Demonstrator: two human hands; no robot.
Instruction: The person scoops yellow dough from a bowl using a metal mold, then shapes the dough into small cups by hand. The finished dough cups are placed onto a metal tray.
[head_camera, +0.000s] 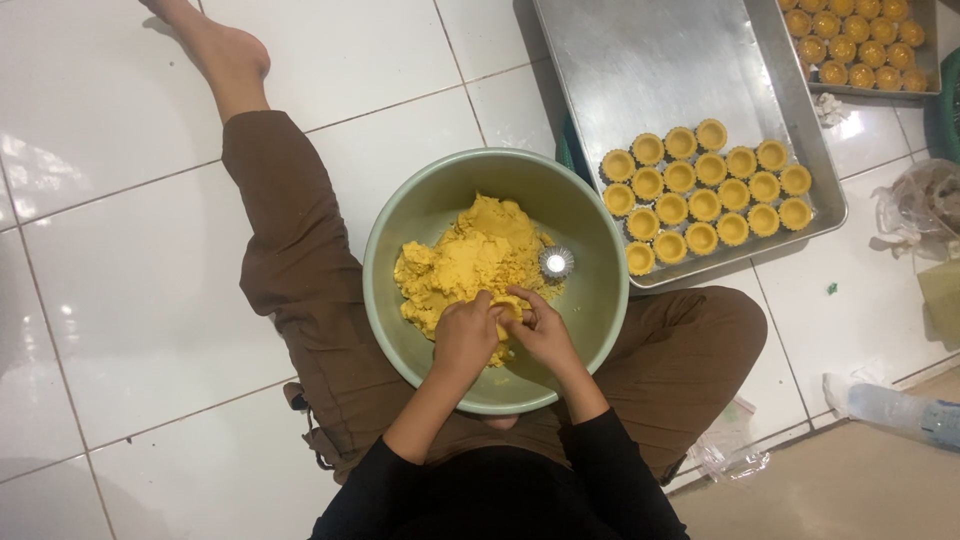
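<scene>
A pale green bowl (590, 300) rests on my lap and holds a lump of yellow dough (465, 260). My left hand (465, 335) and my right hand (543, 330) meet at the near edge of the dough, pinching a small piece of it between the fingers. A small fluted metal tart mould (556, 262) lies empty in the bowl, just right of the dough and above my right hand.
A metal tray (650, 70) to the upper right carries several dough-lined tart shells (705, 190). A second tray (860, 40) of shells sits at the top right corner. Plastic bags (920, 205) and a plastic bottle (900, 410) lie on the white tiled floor at right.
</scene>
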